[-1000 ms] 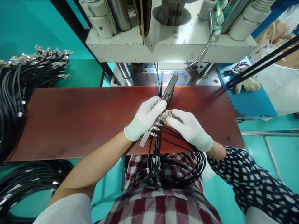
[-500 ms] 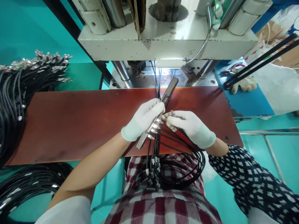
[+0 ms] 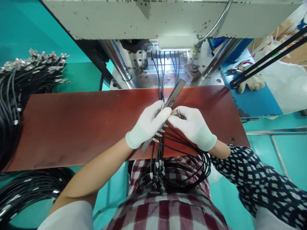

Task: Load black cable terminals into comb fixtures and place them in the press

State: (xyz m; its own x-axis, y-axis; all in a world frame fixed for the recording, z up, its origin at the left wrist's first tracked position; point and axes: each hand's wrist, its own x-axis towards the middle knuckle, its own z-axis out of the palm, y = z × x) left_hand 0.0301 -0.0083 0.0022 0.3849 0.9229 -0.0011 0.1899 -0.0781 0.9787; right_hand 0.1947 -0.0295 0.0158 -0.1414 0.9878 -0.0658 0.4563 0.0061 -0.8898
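My left hand, in a white glove, grips a long dark metal bar that slants up to the right over the red-brown board. Several metal cable plugs sit in a row along the bar. My right hand, also gloved, pinches one metal plug at the bar next to my left thumb. Black cables loop from the plugs down over my lap.
A press machine stands behind the board, with several black cables seated in its lit fixture. Bundles of black cables with metal ends lie at the left, and another coil lower left. A glove lies at the right.
The view has tilted, so the machine's fixture now shows. My right hand has moved slightly up the bar with a plug; my left hand keeps its grip.
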